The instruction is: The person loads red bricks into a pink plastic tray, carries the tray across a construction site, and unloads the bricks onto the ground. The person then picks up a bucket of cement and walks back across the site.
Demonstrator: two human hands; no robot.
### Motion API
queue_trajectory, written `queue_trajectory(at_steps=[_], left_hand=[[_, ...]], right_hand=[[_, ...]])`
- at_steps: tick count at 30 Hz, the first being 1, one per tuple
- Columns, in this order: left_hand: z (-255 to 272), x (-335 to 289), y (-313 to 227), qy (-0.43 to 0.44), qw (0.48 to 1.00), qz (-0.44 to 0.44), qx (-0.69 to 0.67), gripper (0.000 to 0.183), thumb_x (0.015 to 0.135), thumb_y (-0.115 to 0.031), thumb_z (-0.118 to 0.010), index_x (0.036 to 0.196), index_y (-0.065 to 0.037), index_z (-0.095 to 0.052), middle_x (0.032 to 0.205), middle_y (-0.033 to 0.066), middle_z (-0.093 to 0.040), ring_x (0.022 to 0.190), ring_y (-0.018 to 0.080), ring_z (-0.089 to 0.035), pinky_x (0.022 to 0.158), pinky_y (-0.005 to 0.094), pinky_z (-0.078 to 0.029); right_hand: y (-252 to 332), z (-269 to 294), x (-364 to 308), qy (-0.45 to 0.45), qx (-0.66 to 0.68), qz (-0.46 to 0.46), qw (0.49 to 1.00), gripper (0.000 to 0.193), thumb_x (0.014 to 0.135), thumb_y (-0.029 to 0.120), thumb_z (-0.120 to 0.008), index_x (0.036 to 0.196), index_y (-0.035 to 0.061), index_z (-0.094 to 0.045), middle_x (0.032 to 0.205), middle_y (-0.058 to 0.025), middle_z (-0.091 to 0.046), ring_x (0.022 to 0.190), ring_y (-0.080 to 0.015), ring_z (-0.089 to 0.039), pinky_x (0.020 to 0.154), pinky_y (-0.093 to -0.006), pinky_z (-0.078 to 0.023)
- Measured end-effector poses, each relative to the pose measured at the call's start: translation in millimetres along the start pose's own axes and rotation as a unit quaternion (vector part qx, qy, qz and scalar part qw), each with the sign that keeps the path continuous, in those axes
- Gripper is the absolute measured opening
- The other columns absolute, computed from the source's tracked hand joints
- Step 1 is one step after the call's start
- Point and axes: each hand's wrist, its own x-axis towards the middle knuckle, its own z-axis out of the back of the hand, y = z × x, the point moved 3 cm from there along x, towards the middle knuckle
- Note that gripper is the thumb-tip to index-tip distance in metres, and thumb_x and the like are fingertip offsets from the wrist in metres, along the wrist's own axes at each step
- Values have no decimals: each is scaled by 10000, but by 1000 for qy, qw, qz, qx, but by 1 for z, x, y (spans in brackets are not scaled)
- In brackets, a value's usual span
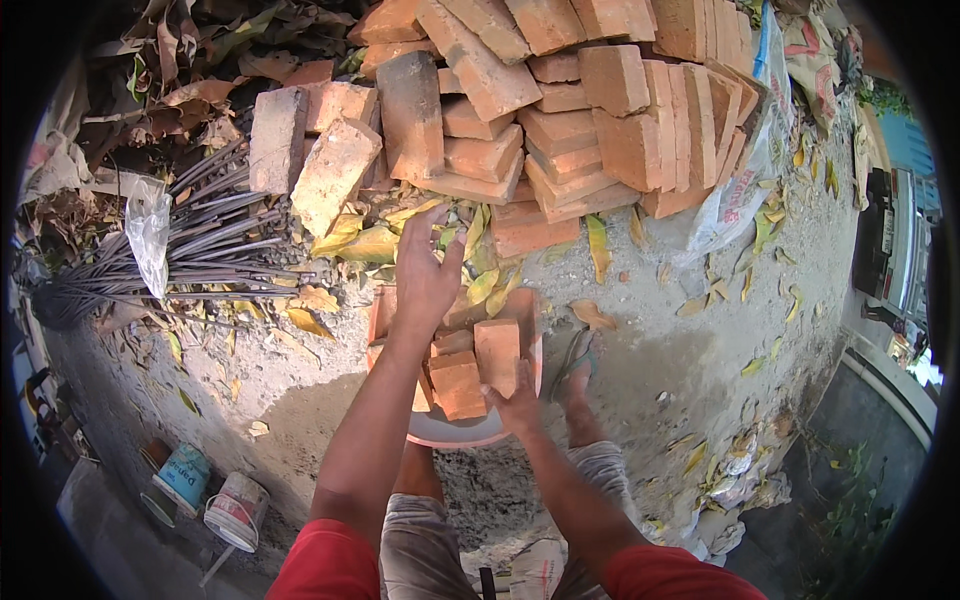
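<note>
We observe the left hand (424,268) spread and empty before the far brick pile (600,130); the right hand's (517,405) grip clasps an orange brick (497,350) at the basin (458,437).

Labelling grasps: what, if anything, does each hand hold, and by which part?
Right hand holds an orange rectangular clay brick by its near end. Left hand is open, holding nothing.

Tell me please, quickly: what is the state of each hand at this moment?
Left hand: open, nothing visible in it, near yellow leaves.
Right hand: closed on the near end of a brick.
</note>
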Motion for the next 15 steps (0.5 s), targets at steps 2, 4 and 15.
queue_trajectory(at_steps=[2,4,15], left_hand=[[-28,39,-55,-6,996,-84,0,575,918,-292,-742,1408,-61,-548,1262,141,-587,1056,272,-604,919,407,-510],[-60,70,-121,-8,995,-102,-21,726,886,-392,-773,1447,-21,-501,1344,186,-542,1143,318,-590,979,431,-496],[-145,131,-209,7,991,118,-56,841,849,-468,-760,1401,55,-400,1345,300,-580,1239,402,-590,1085,465,-444]], right_hand=[[56,65,41,-142,49,71,986,969,871,404,-804,1570,-29,-291,1624,-281,-250,1487,-431,-310,1218,-501,-284],[124,149,79,-287,27,146,946,982,856,370,-819,1568,-25,-270,1600,-286,-276,1497,-460,-266,1220,-519,-267],[226,225,176,-497,-165,334,784,618,931,118,-637,1517,214,-467,1601,-143,-385,1474,-404,-357,1159,-523,-334]])
